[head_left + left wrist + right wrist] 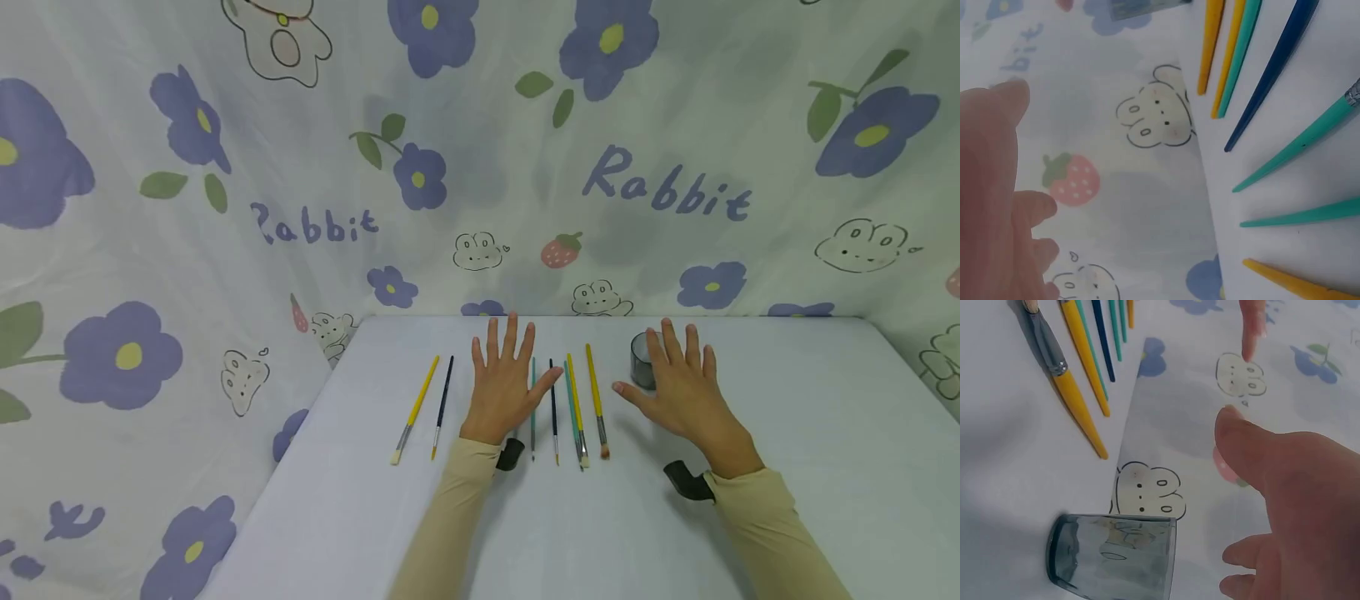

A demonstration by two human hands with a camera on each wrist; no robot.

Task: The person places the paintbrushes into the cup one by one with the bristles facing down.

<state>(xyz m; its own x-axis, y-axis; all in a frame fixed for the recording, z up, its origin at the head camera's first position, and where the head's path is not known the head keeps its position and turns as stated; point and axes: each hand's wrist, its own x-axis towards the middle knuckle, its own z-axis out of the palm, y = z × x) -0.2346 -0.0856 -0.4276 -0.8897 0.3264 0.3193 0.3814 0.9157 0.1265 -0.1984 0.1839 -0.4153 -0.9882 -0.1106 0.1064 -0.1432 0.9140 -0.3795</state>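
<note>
My left hand is spread flat above the table, fingers straight and holding nothing. It overlaps part of a row of paintbrushes in the head view. To its left lie a yellow brush and a dark blue brush. Between the two hands are a teal brush, another dark blue brush and a yellow brush with brown bristles. My right hand, likewise spread and bare, partly covers a grey see-through cup. That cup stands below the thumb in the right wrist view.
A white table carries the brushes and cup. A patterned curtain with flowers and rabbits hangs behind it and along the left side. Dark wrist-camera mounts stick out at the left cuff and right cuff.
</note>
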